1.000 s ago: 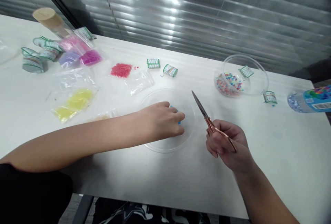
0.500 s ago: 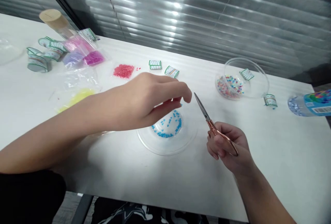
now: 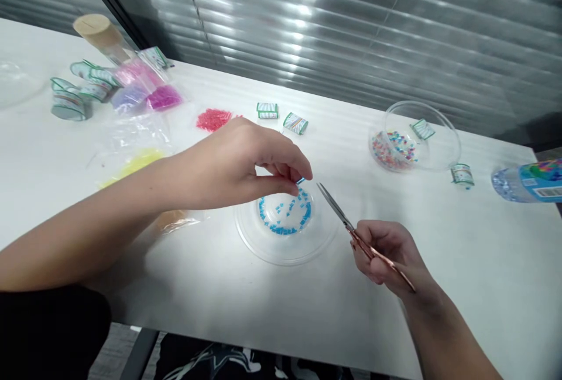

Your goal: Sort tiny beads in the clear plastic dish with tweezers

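Left hand (image 3: 257, 163) pinching a blue piece (image 3: 300, 181) over the clear dish (image 3: 285, 263), right hand (image 3: 389, 257) gripping scissors (image 3: 348, 226), blades near but not yet on it; many small blue bits (image 3: 283, 230) already down in the dish.

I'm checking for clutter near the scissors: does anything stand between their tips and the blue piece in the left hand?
Nothing visible does: only an open gap lies between the tips of the scissors, held in the right hand, and the blue piece pinched in the left hand. The clear dish sits lower.
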Demonstrator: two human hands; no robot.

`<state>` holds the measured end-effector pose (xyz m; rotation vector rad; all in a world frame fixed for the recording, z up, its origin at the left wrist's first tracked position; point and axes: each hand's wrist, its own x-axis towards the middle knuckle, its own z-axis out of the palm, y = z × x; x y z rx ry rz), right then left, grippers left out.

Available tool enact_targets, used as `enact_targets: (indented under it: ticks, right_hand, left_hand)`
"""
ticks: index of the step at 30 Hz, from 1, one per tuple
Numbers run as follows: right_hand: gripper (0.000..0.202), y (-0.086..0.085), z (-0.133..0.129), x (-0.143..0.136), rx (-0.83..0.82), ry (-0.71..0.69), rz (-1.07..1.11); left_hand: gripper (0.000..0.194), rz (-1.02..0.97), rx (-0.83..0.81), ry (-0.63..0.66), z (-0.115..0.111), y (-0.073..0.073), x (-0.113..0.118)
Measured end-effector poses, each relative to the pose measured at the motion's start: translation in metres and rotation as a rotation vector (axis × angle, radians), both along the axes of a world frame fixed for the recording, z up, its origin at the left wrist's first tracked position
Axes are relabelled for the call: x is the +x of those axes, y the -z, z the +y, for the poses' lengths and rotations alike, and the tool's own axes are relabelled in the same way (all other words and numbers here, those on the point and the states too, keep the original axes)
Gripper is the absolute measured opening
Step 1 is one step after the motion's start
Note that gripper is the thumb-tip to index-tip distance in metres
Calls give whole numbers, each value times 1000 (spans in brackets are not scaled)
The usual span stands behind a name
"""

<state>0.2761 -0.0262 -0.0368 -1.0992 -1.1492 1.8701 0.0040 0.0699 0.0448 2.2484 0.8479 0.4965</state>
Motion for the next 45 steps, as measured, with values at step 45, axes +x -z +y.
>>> enact_targets:
  ticks: [45]
  right_hand:
    - [41,-11,-1,-10,-158,-109,-135]
  left_hand:
    - [18,118,-29,177,-7,10,11]
